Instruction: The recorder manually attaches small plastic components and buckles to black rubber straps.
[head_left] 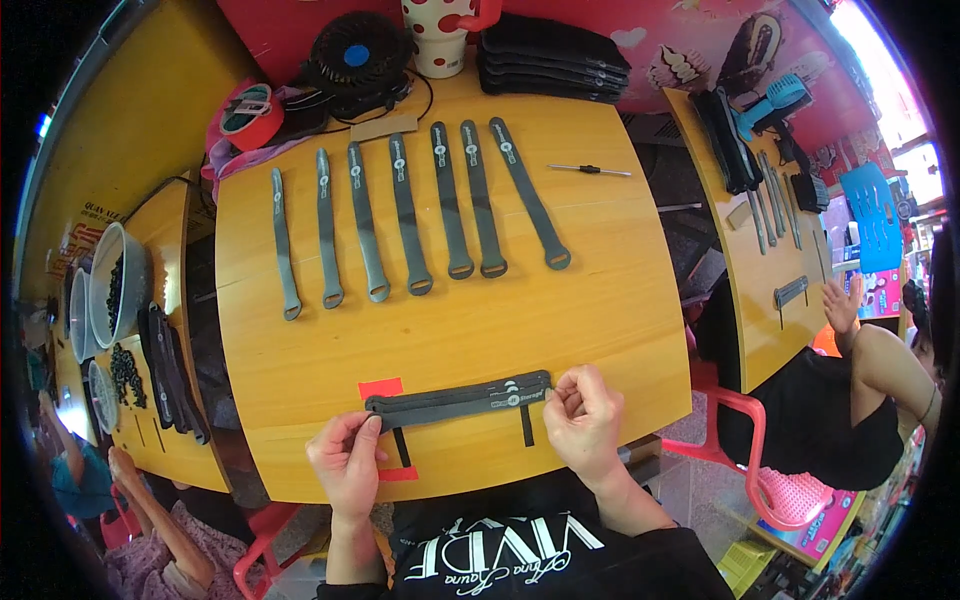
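A small stack of dark grey straps (450, 402) lies crosswise near the front edge of the table, with pale print toward its right end. My left hand (345, 455) pinches the stack's left end between thumb and fingers. At the opposite end, my right hand (585, 420) is closed, its fingertips on the straps' right tip. Two narrow black strips pass under the stack: the left strip (402, 447) and the right strip (528, 427). Red tape (380, 387) marks the wood behind the left end, and another red piece (398, 473) lies in front.
Several single grey straps (408, 215) fan out across the far half of the table (620, 330). A thin screwdriver-like tool (590, 170) lies right of them. Behind stand a black fan (357, 55), a spotted cup (436, 40) and stacked black bundles (553, 58). Other people sit at both side tables.
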